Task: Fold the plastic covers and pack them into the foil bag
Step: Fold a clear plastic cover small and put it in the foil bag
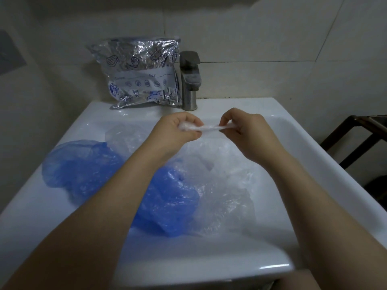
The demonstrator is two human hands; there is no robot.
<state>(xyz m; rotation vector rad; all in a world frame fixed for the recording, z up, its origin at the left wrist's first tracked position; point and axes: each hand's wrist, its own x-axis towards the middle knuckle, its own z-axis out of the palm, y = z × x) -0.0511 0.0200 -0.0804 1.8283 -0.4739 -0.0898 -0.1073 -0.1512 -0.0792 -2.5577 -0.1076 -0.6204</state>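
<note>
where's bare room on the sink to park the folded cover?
Bare: sink back ledge right of the faucet; front rim near the person. Crowded: basin holds blue covers and clear covers; foil bag fills the back-left ledge.

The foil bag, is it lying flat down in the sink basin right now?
No, the foil bag stands upright on the sink rim, leaning against the wall beside the faucet.
</note>
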